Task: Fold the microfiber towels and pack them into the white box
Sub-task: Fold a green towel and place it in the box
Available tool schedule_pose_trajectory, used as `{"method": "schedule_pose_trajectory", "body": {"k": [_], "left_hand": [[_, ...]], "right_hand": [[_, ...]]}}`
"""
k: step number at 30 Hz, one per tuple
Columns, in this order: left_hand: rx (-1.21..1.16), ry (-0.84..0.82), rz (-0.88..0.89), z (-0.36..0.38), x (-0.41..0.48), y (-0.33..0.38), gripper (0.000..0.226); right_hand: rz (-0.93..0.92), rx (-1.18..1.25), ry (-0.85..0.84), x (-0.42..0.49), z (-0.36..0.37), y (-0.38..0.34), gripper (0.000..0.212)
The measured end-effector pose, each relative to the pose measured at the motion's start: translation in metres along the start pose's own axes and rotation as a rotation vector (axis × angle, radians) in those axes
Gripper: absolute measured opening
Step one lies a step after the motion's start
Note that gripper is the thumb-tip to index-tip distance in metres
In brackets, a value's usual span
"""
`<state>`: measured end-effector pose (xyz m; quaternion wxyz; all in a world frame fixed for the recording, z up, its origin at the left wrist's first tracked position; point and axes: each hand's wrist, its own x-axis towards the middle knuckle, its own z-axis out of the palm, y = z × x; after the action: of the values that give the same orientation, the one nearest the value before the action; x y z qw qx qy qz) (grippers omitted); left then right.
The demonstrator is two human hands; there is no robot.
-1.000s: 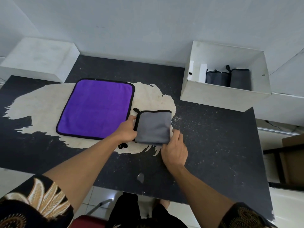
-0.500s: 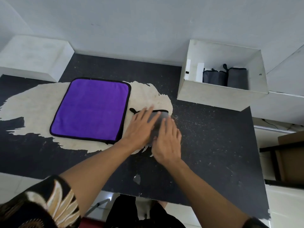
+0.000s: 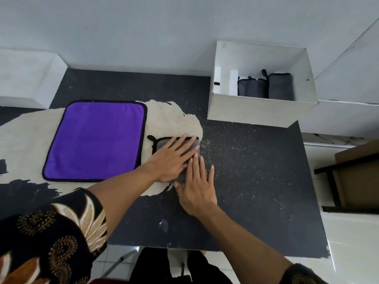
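Currently on the bench, entry by entry.

**Folded grey microfiber towel** (image 3: 160, 144): it is lying on the black table (image 3: 256, 181), at the right edge of the pale worn patch (image 3: 172, 117) and just beside the purple towel (image 3: 96, 140). You are pressing it flat with both hands. Your left hand (image 3: 172, 158) is lying across it, fingers straight and fanned toward the far right corner. Your right hand (image 3: 196, 187) is resting straight fingers on its near right edge, with the palm on the table. Neither hand is gripping anything.

**Handling, as a judgement:** it is looking light, soft and limp, so the layers are likely wanting to spring open once you lift off. Pinching the whole stack along a folded edge, or sandwiching it between your palms, should be keeping the fold. A black loop is poking out at its far left corner, a poor place to carry it from.

**Purple towel:** it is lying spread flat and unfolded, with black trim.

**White box** (image 3: 260, 111): it is sitting open-topped at the far right of the table. Two folded grey towels (image 3: 253, 88) are standing on edge inside, toward the right.

**In the way:** the box's near wall is the obstacle, so you are needing to lift over it.

**Periphery:** a white block (image 3: 26, 78) is sitting far left and a cardboard carton (image 3: 359, 173) off the table to the right.
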<state>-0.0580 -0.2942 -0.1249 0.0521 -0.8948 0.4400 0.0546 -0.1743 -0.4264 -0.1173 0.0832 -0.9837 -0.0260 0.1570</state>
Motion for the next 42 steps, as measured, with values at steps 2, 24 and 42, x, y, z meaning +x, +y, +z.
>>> {"method": "schedule_pose_trajectory", "body": {"k": [2,24,42], "left_hand": [[0.006,-0.03,0.062,0.005,0.002,-0.006,0.065],[-0.858,0.015,-1.145,-0.031,-0.054,0.084,0.053],[-0.51,-0.37,-0.93,-0.07,0.092,0.095,0.083]], "right_hand": [[-0.02,-0.029,-0.029,-0.004,0.005,0.005,0.085],[0.626,0.641,-0.071,-0.019,-0.046,0.038,0.017],[0.59,0.701,0.033,-0.016,-0.037,0.026,0.036]]}}
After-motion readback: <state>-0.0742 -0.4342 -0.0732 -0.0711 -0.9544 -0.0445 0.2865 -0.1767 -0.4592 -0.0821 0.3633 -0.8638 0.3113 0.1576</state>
